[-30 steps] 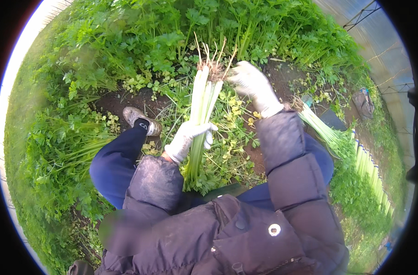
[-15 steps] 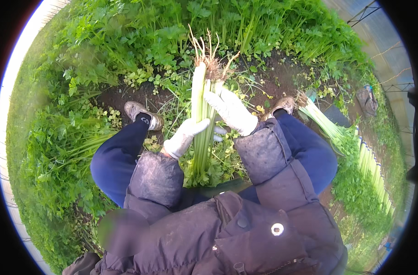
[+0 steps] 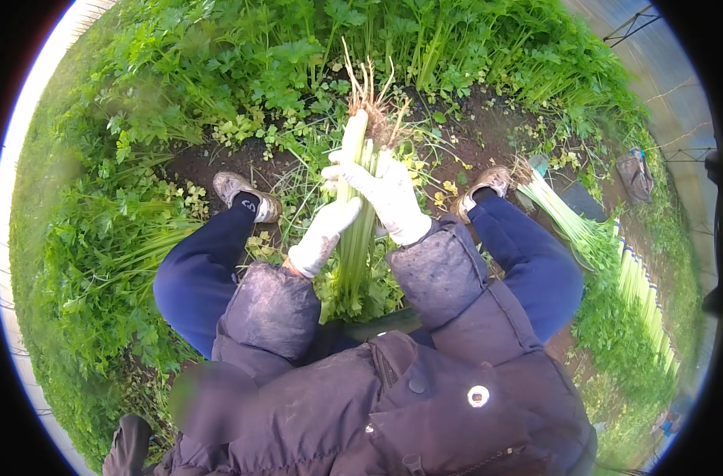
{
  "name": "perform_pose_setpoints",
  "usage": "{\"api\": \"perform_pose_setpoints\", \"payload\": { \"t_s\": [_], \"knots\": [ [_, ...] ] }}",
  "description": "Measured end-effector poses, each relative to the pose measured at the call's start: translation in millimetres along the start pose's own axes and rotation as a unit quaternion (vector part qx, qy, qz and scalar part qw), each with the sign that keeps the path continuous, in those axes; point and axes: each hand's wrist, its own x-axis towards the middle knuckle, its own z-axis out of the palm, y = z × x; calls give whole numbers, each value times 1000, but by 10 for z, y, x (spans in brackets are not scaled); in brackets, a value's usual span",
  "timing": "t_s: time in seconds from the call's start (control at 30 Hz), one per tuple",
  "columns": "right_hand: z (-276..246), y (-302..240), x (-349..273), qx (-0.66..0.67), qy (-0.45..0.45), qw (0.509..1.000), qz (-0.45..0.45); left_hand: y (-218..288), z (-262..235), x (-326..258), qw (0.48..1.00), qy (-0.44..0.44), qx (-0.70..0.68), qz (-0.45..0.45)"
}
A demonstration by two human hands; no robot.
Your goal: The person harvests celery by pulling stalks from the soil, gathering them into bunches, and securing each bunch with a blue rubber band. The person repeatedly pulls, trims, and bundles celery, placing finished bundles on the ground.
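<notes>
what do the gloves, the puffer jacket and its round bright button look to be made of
White gloves: probably matte knit or thinly coated fabric, as they follow the fingers closely; which is unclear.
Puffer jacket: likely padded woven synthetic, with puffed, seamed sections and a dull sheen.
Round button: perhaps polished metal, given its bright rim, though shiny plastic is possible.

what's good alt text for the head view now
White-gloved left hand and right hand hold a bunch of green stalks, roots toward the picture's top. Leafy plants grow beyond; more stalks lie at the right.
</notes>
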Motion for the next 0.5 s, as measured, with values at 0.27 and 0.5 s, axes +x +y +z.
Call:
{"api": "perform_pose_setpoints", "payload": {
  "t_s": [0.27,0.5],
  "knots": [
    [-139,70,-24,-12,-11,1000,-6,-60,-68,-43,997,27,24,61],
    [-82,142,-8,14,90,995,-45,54,39,29,957,127,229,127]
  ]
}}
